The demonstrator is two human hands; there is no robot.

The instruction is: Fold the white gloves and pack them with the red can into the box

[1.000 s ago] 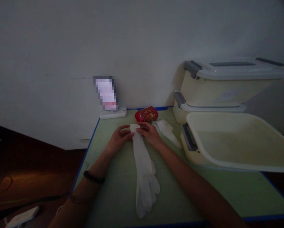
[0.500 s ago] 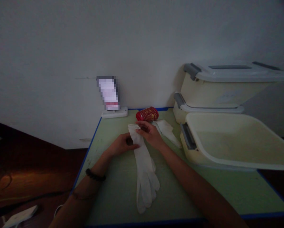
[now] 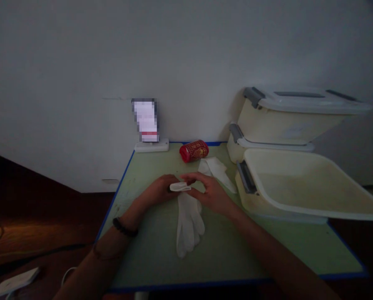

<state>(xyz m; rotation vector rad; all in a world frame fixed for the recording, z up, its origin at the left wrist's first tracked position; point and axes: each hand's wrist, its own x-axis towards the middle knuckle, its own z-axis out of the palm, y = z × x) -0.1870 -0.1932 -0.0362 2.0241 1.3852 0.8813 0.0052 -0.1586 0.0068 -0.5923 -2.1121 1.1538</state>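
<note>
A white glove [image 3: 189,225] hangs cuff-up between my two hands over the green tabletop, its fingers pointing toward me. At its left edge, my left hand [image 3: 161,189] closes on the cuff, with the fingertips partly hidden behind it. My right hand [image 3: 210,189] pinches the right side of the same cuff between thumb and fingers. The cuff opening looks flattened and folded over. Beyond my right hand a second white glove [image 3: 218,171] lies crumpled on the table. Behind it a red roll with gold print [image 3: 194,151] rests on its side.
A cream open bin [image 3: 255,208] with a grey latch stands at the right. Behind it are stacked lidded bins [image 3: 286,125]. A phone [image 3: 146,121] leans upright on a white stand [image 3: 151,146] at the back left. Blue tape edges the green table [image 3: 149,258].
Both hands have moved toward me and drawn closer together at the cuff. The cuff has come down and tilted, so less of the glove's length shows.
</note>
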